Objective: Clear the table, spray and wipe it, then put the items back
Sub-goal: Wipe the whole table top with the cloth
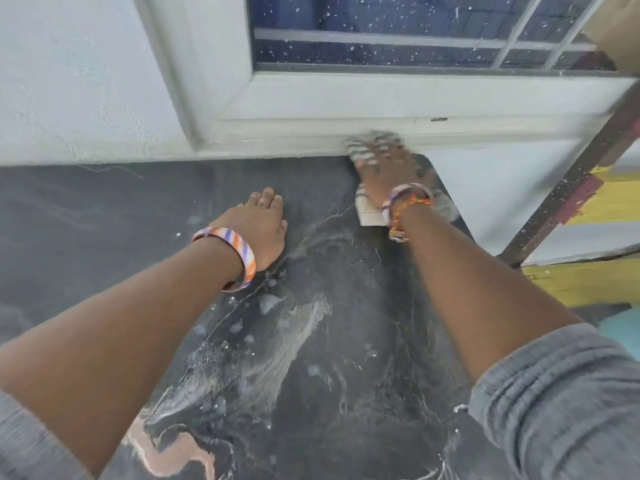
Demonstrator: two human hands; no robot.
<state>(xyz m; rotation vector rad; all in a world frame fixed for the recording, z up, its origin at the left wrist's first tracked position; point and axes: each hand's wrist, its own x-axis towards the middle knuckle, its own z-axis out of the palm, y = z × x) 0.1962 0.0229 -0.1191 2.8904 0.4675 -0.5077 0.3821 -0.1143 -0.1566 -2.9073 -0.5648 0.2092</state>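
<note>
Right hand [391, 174] pressed flat on striped grey-white cloth [372, 143] at far right corner of wet dark stone table [311, 341]; left hand [258, 223] flat, bracing, unwiped area nearer it.

A pale, rough-plastered wall [69, 81] fills the upper left. Set into it is a window [381, 26] with a thick white frame [221, 64] and a deep white sill [346, 95]; the dark blue glass is flecked with white specks, and thin white bars cross it. Below the sill the wall meets the far edge of a dark marbled bench [86, 209] — grey-black with pale veins. At the right a dark, paint-spattered post [568, 188] runs diagonally, with yellow and maroon painted boards [609, 199] beyond it. The light is soft and even.
</note>
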